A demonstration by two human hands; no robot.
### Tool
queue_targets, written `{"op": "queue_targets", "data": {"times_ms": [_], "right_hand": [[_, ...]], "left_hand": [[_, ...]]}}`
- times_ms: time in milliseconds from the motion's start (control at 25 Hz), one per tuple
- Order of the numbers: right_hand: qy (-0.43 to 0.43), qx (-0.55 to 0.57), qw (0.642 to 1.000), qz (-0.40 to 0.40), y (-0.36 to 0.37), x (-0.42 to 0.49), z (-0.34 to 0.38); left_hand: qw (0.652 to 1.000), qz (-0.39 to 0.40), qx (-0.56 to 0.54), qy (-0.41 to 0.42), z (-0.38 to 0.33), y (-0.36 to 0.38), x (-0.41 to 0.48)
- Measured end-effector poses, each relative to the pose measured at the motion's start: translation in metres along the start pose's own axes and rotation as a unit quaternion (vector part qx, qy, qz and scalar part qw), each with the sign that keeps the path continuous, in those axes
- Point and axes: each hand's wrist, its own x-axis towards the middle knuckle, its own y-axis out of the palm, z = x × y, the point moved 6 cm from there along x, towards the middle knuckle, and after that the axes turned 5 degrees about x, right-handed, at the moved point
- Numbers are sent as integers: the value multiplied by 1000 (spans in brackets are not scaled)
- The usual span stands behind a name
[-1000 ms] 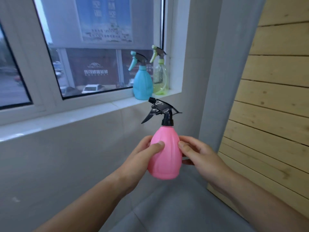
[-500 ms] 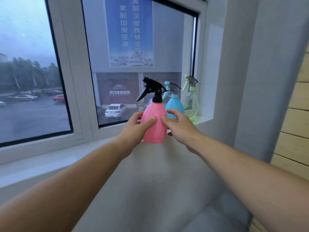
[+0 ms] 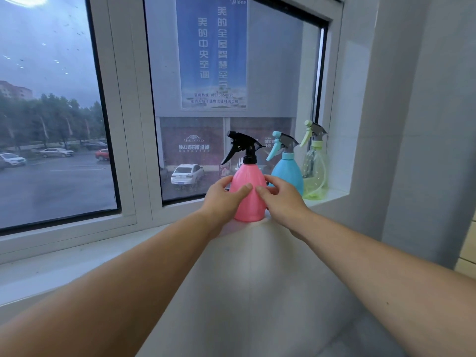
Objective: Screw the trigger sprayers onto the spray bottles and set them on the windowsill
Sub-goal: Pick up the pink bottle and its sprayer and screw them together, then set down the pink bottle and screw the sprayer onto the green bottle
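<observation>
A pink spray bottle (image 3: 248, 199) with a black trigger sprayer (image 3: 242, 145) screwed on stands upright on the white windowsill (image 3: 103, 248), just left of the other two bottles. My left hand (image 3: 223, 195) wraps its left side and my right hand (image 3: 282, 199) its right side, both gripping the body. Right of it stand a blue bottle (image 3: 288, 173) with a grey and blue sprayer, and a clear green bottle (image 3: 315, 173) with a grey and green sprayer in the sill's right corner.
The window frame (image 3: 126, 124) and glass rise directly behind the sill. A grey wall pillar (image 3: 412, 124) closes off the right end. Bare sill stretches to the left of the pink bottle. Wood panelling (image 3: 466, 253) shows at the far right edge.
Both hands carried the pink bottle up from waist height and forward, and its base now rests on the sill beside the blue bottle. The view tilted up toward the window.
</observation>
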Motion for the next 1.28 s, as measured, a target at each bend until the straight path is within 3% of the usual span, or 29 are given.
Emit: {"op": "queue_targets", "data": {"times_ms": [440,600,800,960,1120,1280], "right_hand": [[4,-57,998,-19,-2,7,-12],[12,-20,999,-49,-23,-11,-23],[34,-8,997,-63,-55,-61,-49],[70,-43,996,-23,-67,-121,-93],[133,-70,987,55,-62,-184,-159],[182,-135,966,123,-47,-244,-239]], "left_hand": [[999,-39,22,-8,6,0,4],[997,-64,35,-12,10,-10,-14],[991,-103,36,79,-2,-15,-66],[997,6,21,76,22,27,-109],[986,154,53,-22,97,85,-148],[949,247,127,-147,213,120,-191]]}}
